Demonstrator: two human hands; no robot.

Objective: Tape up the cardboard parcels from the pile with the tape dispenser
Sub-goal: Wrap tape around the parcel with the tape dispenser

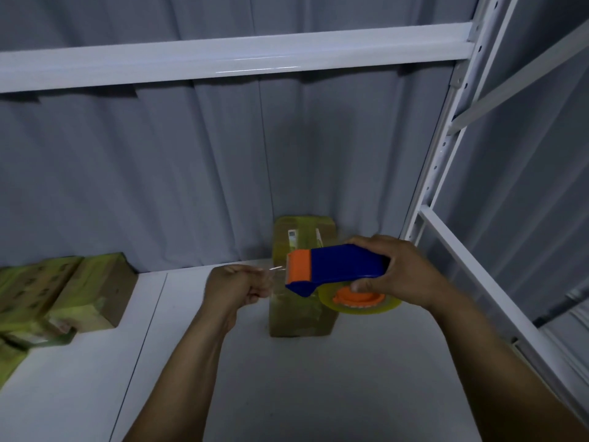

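Note:
My right hand (393, 269) grips a blue and orange tape dispenser (338, 266) with a roll of clear yellowish tape under it. I hold it in the air above a cardboard parcel (301, 311) that lies on the white shelf (223, 378) against the back wall. My left hand (237, 285) is curled just left of the dispenser's orange mouth and pinches the free end of the tape (275, 268). A short clear strip spans the gap between them. The dispenser hides the parcel's middle.
A pile of taped cardboard parcels (63, 291) lies at the shelf's left edge. A white shelf beam (236, 59) crosses overhead and a perforated upright (446, 138) with rails stands at the right. A corrugated grey wall closes the back.

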